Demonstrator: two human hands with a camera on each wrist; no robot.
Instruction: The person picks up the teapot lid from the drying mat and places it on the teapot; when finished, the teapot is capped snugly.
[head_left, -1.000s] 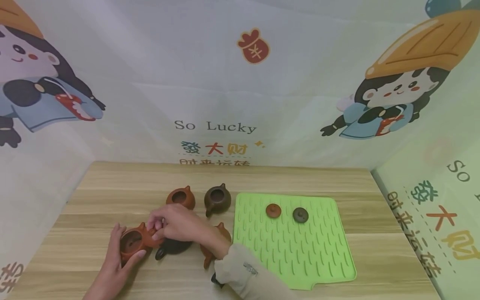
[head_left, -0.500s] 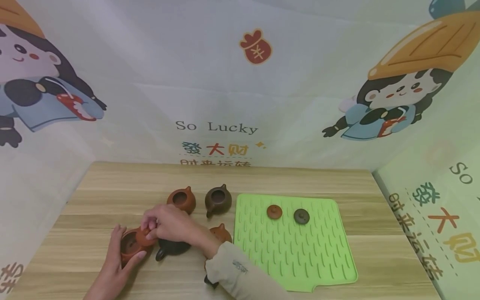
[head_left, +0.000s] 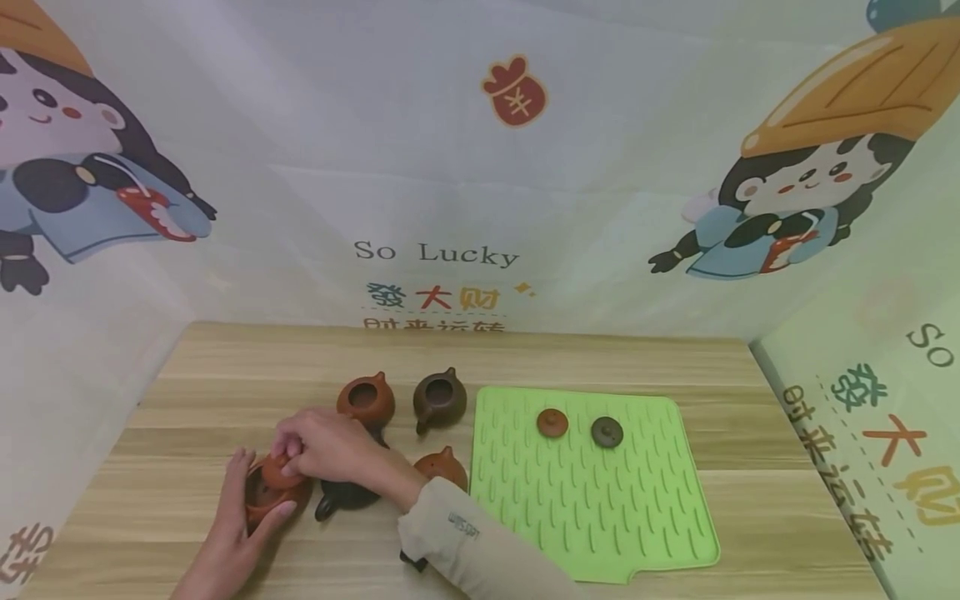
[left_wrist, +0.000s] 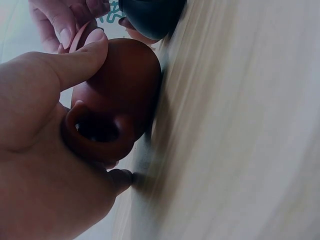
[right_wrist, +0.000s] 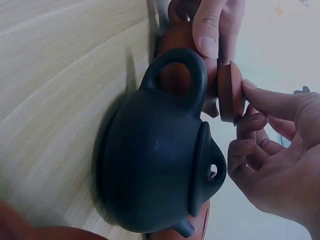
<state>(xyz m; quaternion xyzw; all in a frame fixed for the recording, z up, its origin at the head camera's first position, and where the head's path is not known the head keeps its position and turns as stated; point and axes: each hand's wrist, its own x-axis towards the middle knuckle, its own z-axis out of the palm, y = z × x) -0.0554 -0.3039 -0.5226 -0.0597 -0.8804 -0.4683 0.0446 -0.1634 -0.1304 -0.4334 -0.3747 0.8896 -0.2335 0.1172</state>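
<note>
My left hand [head_left: 236,533] holds a reddish-brown teapot [left_wrist: 127,85] at the left of the table, thumb on one side and fingers on the other. The teapot's handle shows near the palm in the left wrist view. Between thumb and fingertips my right hand [head_left: 333,448] pinches a reddish-brown lid [right_wrist: 231,95]. This lid is right over the teapot's mouth, covering part of the opening; whether it touches the rim I cannot tell. Close beside stands a black teapot [right_wrist: 150,155] with its lid on, partly hidden under my right hand in the head view.
Behind stand a lidless reddish teapot [head_left: 375,404] and a lidless dark brown one [head_left: 444,408]. An orange-brown teapot [head_left: 444,467] is partly covered by my right forearm. On the green mat [head_left: 600,508] lie a reddish lid [head_left: 552,423] and a dark lid [head_left: 607,432].
My right hand has carried the lid leftward, from beside the teapot to over its mouth. My left hand has stayed around the teapot.
</note>
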